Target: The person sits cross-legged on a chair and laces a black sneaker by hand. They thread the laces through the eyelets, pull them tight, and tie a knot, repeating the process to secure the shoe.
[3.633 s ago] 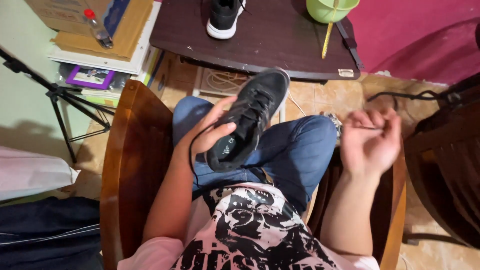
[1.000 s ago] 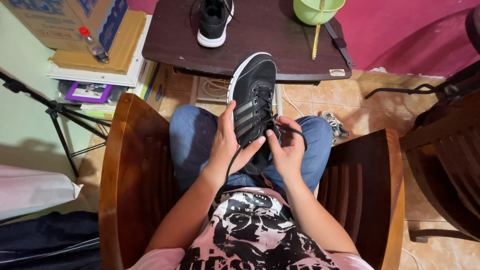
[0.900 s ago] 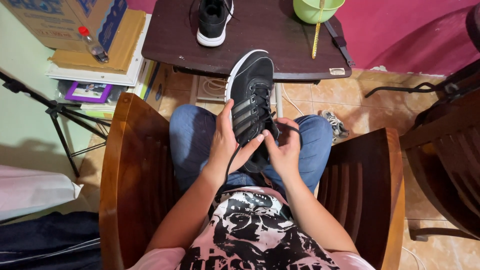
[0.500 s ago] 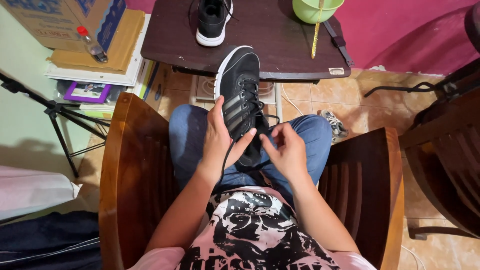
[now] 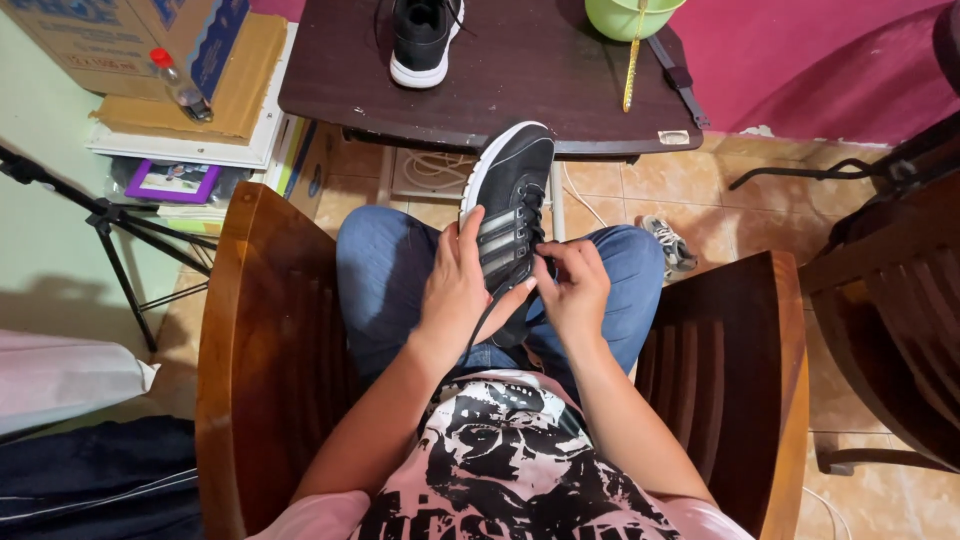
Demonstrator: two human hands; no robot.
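Black sneaker (image 5: pixel 508 215) — both hands gripping

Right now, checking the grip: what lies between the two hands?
In the head view, the black sneaker lies between left hand and right hand, its lace trailing down.

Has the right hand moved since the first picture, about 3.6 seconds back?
Yes. The right hand has come in from over the right armrest to the black sneaker on the lap.

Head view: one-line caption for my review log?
Seated person's left hand holds a black sneaker on the lap; right hand works its lace.
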